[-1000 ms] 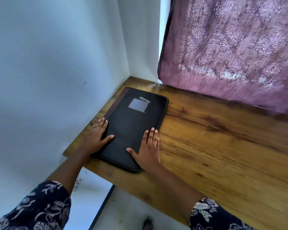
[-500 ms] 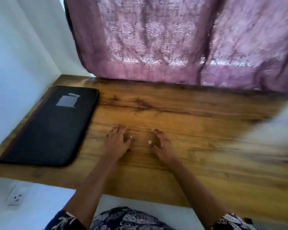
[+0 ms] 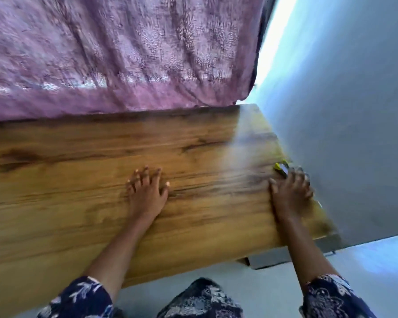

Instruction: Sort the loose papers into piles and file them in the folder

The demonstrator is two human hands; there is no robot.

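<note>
Swung right since the earlier frame: folder lost from shot, both hands carried along the table (image 3: 78, 180) toward its right end. Mid-table, the left hand (image 3: 146, 196) is laid flat, fingers spread, nothing held, probably as a brace. At the table's right edge the right hand (image 3: 290, 193) is spread, fingertips at a small yellow-black object (image 3: 281, 168); contact blurred, no grasp seen. No papers seen on the table.

The wood-grain counter (image 3: 78, 180) carries both hands, palms down: the left hand (image 3: 147, 193) mid-board, the right hand (image 3: 290, 191) at the right edge, fingertips beside a small yellow-and-black object (image 3: 282, 168) (too blurred to identify).
</note>
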